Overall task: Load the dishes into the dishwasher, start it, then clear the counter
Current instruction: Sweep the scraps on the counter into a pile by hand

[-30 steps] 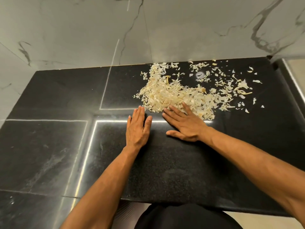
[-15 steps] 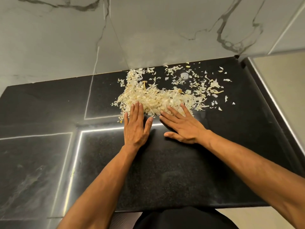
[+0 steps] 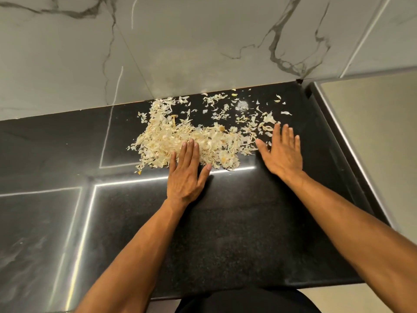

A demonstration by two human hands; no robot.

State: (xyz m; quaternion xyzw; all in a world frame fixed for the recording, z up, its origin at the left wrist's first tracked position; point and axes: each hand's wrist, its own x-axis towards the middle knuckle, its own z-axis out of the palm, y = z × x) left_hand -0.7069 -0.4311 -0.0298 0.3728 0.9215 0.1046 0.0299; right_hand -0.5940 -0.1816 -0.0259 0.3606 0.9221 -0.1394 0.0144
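A heap of pale, papery peel scraps [image 3: 180, 141] lies on the black stone counter [image 3: 225, 233], near the back wall. Looser scraps [image 3: 228, 109] are scattered to the right of the heap. My left hand [image 3: 187, 175] lies flat on the counter, fingers straight, with its fingertips on the near edge of the heap. My right hand [image 3: 282, 154] is flat too, fingers spread, at the right end of the heap with its thumb touching the scraps. Neither hand holds anything.
A grey marble wall [image 3: 203, 46] rises right behind the counter. The counter's right edge [image 3: 345, 159] drops off to a pale floor. The near edge [image 3: 248, 290] is just in front of my body.
My right hand has moved from the near side of the heap out to its right end and spread its fingers. My left hand has slid a little further into the heap.
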